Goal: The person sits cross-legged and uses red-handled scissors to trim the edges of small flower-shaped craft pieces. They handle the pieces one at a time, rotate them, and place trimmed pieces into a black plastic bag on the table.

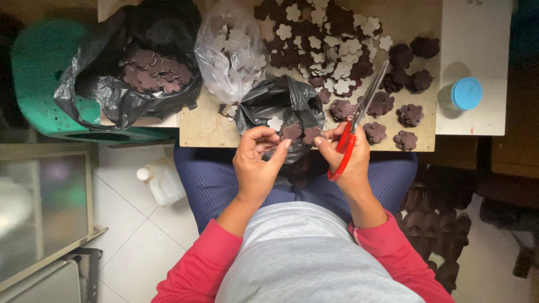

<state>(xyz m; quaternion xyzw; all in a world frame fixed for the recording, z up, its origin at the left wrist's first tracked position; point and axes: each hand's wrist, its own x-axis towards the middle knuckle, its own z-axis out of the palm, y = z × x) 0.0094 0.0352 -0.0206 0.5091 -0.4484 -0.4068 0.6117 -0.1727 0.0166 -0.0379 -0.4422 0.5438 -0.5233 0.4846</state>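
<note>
My left hand [257,160] pinches a small brown flower-shaped cutout [291,132] at the near edge of the wooden board [205,126]. My right hand [349,154] holds red-handled scissors [353,126], blades pointing up and away, while its fingertips touch a second brown flower piece [312,134]. Both hands meet over a small black plastic bag [281,104] that holds a few cutouts. Many brown and cream flower cutouts [320,39] lie spread on the board beyond.
A large black bag [112,84] with brown cutouts lies at the left, a clear bag [230,53] of cutouts beside it. Small stacks of flowers [407,115] sit right of the scissors. A blue-lidded container [463,92] stands on the white surface. A white jug [163,179] rests on the floor.
</note>
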